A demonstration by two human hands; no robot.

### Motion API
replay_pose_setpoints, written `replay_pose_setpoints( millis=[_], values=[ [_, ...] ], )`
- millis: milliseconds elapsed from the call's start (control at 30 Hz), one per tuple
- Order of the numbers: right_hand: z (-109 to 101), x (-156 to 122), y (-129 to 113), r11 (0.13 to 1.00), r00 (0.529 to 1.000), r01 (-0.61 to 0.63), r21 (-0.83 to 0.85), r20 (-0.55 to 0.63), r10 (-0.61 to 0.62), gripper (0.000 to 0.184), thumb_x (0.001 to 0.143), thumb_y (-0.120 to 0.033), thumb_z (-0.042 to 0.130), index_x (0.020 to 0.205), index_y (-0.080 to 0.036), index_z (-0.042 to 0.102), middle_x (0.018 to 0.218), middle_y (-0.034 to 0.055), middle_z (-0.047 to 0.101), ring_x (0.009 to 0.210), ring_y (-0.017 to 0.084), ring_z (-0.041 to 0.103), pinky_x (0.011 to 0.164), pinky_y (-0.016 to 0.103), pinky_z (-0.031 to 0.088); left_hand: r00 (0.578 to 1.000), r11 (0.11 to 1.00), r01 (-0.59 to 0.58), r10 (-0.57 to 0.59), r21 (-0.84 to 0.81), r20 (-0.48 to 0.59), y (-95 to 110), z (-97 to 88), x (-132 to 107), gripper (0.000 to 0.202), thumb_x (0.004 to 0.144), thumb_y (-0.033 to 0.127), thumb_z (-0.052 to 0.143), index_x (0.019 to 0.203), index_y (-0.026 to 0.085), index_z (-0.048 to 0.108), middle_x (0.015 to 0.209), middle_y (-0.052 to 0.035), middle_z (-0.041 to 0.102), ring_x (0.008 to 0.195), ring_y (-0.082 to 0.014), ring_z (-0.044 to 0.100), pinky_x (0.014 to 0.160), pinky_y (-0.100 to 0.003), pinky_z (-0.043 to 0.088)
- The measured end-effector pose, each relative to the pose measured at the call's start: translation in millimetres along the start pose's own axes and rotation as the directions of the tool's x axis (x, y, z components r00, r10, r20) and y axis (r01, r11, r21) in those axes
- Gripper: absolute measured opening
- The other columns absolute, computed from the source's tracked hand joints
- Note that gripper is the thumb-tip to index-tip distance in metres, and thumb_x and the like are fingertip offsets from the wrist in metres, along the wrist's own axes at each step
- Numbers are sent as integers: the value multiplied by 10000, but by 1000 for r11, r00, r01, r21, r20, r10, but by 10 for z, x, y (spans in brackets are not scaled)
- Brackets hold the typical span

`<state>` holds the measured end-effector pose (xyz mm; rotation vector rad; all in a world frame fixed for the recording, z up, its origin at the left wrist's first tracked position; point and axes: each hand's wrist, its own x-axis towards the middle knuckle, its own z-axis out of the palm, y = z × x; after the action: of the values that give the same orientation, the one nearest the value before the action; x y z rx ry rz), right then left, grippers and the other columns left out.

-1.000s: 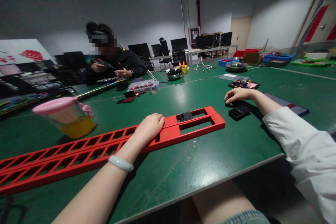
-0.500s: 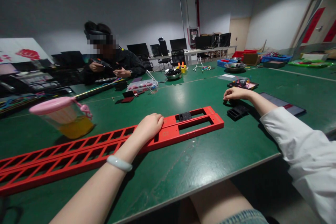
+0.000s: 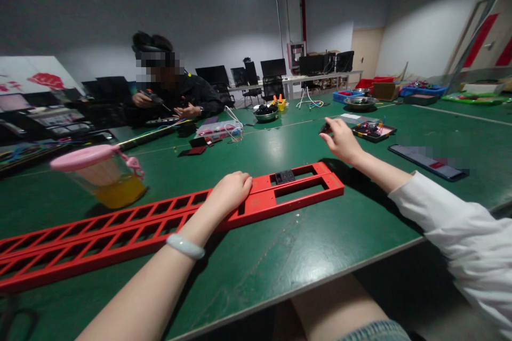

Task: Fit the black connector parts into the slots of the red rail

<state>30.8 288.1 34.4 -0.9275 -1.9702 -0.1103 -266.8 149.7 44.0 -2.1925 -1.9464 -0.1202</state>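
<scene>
My left hand (image 3: 232, 192), with a pale bangle at the wrist, lies across two long red slotted frames (image 3: 256, 201) set side by side. Its fingers are together and curl over the frames' far edge. A black block (image 3: 285, 176) sits in the right-hand opening of the rear frame. Beyond the frames' right end, my right hand (image 3: 342, 139) is raised above the table, pinching a small black part (image 3: 325, 128) between thumb and fingers. Most of that part is hidden by the fingers.
A pink-lidded cup (image 3: 100, 178) of yellow drink stands behind the frames at left. To the right lie a phone (image 3: 428, 162) and a black tray (image 3: 376, 132) of small parts. Across the green table (image 3: 320, 234), a co-worker (image 3: 192, 93) holds a dark tool.
My right hand has risen and moved left toward the frames, carrying the small black part. The black block that lay beside it on the table no longer shows. My left hand stays put.
</scene>
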Motion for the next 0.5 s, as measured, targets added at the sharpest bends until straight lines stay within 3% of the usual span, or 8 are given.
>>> replay_pose_setpoints(
  millis=[100,200,500],
  values=[
    [190,-116,-291,980,984,144,134,82,-156,483,833,-248,404,1279,-75,333,1138,183,448,1059,240,441,903,380,379,1000,1000,-8,8,-2,-6,-8,9,1,408,856,320,243,769,149,603,834,-85,622,770,-189,567,712,-270,405],
    [307,-208,-444,963,958,163,216,199,-206,451,837,-228,401,1264,-85,365,1121,177,469,1021,225,472,882,369,404,1000,1000,-5,5,-7,-5,-13,14,-1,402,855,320,247,767,152,601,830,-83,620,766,-187,566,712,-267,403],
    [240,-239,-535,923,875,175,341,376,-305,418,810,-255,488,1209,-136,461,1126,137,527,1030,211,499,886,366,409,1000,1000,1,-1,-15,-3,-2,2,-7,408,855,322,247,747,150,601,816,-80,614,759,-178,562,713,-257,401]
  ],
)
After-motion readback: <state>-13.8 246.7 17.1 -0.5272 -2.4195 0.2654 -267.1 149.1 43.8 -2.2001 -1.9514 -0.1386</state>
